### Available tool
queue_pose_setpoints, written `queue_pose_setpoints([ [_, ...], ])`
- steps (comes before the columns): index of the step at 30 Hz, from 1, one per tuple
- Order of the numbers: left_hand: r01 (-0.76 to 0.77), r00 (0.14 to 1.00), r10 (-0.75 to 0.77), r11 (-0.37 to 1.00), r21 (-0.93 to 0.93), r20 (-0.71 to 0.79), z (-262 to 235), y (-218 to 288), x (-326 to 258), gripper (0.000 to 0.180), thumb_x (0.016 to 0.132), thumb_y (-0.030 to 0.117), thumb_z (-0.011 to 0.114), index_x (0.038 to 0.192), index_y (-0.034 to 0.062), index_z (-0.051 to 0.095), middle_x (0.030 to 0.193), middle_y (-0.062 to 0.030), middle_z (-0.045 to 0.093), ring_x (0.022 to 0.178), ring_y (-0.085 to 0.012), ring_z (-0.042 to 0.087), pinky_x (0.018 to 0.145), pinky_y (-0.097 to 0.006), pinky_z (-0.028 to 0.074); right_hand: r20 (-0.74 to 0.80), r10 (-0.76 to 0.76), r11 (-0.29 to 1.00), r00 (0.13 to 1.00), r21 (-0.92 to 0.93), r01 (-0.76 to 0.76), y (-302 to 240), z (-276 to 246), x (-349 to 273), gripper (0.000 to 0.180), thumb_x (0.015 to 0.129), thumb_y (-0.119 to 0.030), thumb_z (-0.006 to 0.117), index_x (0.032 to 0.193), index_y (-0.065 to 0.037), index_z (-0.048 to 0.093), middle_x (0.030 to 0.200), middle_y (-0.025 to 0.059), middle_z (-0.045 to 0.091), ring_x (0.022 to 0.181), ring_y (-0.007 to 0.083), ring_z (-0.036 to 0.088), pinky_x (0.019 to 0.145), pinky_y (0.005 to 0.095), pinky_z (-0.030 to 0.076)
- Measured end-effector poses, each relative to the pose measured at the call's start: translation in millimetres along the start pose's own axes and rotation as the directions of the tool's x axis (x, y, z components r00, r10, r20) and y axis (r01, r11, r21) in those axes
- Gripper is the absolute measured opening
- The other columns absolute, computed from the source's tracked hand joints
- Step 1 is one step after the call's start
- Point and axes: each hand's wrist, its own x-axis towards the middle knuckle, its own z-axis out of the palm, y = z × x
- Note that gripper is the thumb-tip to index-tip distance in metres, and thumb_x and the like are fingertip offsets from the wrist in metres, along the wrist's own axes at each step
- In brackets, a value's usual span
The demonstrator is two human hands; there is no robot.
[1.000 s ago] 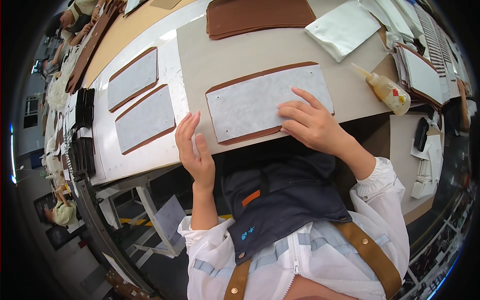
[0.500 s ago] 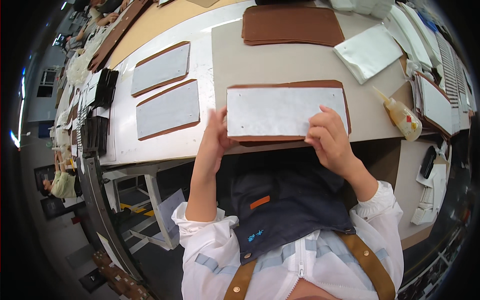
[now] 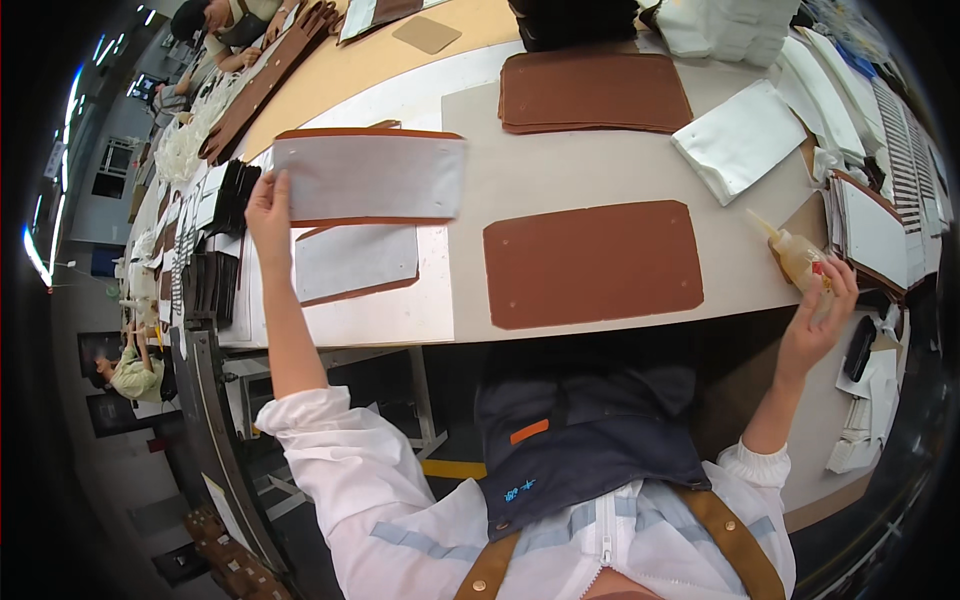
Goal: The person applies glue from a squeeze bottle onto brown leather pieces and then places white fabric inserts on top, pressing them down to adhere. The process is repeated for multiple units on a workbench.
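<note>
My left hand (image 3: 268, 205) pinches the left edge of a brown leather panel faced with a light grey sheet (image 3: 370, 180). That panel is over the white tabletop, partly covering another grey-faced brown panel (image 3: 357, 262); a further brown edge pokes out behind it. Before me lies a plain brown leather panel (image 3: 595, 265) with clipped corners and small holes near them. My right hand (image 3: 822, 300), at the table's right front edge, has its thumb and fingers round the lower end of a translucent glue bottle (image 3: 797, 258) with a thin pointed nozzle.
Behind the brown panel is a stack of brown leather pieces (image 3: 595, 92), with a black pile (image 3: 575, 25) beyond. White folded sheets (image 3: 740, 140) lie to its right. Black stacked pieces (image 3: 212, 285) line the left side. People (image 3: 225, 35) work at the far left.
My left hand has carried the grey-faced panel leftward over the other panels, uncovering the plain brown one. My right hand has let go of it and moved right to the glue bottle.
</note>
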Motion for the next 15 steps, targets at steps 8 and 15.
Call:
queue_pose_setpoints([
  [8,0.098,0.98,-0.048,0.96,0.264,-0.191,-56,-108,86,0.036,0.101,0.027,0.063,0.121,-0.0037,0.064,0.103,-0.0055,0.07,0.093,-0.0102,0.062,0.084,-0.024,0.048,0.027,0.252,0.955,0.967,-0.167,-0.244,47,-35,-6,0.038,0.102,-0.022,0.061,0.134,-0.003,0.057,0.128,0.0116,0.06,0.127,0.0227,0.051,0.109,0.0365,0.036],
  [15,-0.002,0.981,0.043,0.977,0.214,-0.187,20,-91,64,0.043,0.101,0.027,0.06,0.132,-0.0026,0.061,0.12,-0.0125,0.068,0.114,-0.0193,0.063,0.101,-0.032,0.046,0.384,0.584,0.779,0.715,-0.019,-0.626,76,-45,-22,0.066,0.098,-0.042,0.065,0.147,-0.003,0.045,0.144,0.0112,0.052,0.127,0.0241,0.05,0.111,0.0376,0.035],
])
